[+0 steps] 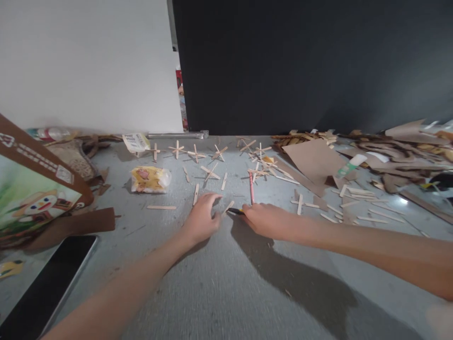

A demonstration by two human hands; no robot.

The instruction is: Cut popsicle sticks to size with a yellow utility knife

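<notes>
My right hand (264, 219) is closed around a black-and-yellow utility knife (236, 211), its dark end pointing left. That end meets a short piece of wooden stick (228, 208) on the grey surface. Just left of the piece, my left hand (203, 218) has thumb and fingers curved apart, with nothing visible between them. A wooden stick (196, 194) lies beyond the left hand, and another short one (224, 181) farther back. A red-and-white pen-like stick (251, 187) stretches away behind my right hand. Several crossed-stick pieces (210, 173) form rows farther back.
At left are a phone (49, 285), a printed paper bag (38, 189) and a yellow-patterned packet (149, 180). Loose sticks (361, 193), brown cardboard (314, 163) and scraps lie at right. A black panel (311, 66) and a white panel (88, 61) stand behind.
</notes>
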